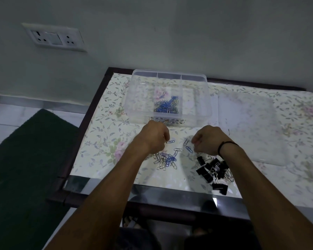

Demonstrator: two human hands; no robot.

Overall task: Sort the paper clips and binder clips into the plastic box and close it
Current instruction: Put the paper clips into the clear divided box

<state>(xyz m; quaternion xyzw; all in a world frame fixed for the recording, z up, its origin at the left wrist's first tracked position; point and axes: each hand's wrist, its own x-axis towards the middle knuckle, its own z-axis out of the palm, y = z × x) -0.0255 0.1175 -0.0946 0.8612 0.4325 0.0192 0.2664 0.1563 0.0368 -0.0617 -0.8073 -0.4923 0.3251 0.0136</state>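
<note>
A clear plastic box point(134, 98) with dividers stands open at the back of the table, and blue and silver paper clips point(166, 106) lie in its middle compartment. Its clear lid point(249, 127) lies flat to the right. A loose pile of paper clips point(165, 159) sits in front of me, with a few single clips point(186, 144) beyond it. Black binder clips point(213, 169) are heaped to the right. My left hand point(154, 137) has its fingers curled and pinches a paper clip at the pile's far edge. My right hand point(208, 139) is curled over the scattered clips; what it holds is hidden.
The table point(101, 134) has a floral cover under glass and a dark wooden frame, set against a grey wall. A dark green mat point(25, 159) lies on the floor to the left. A wall socket panel point(54, 37) is up on the left.
</note>
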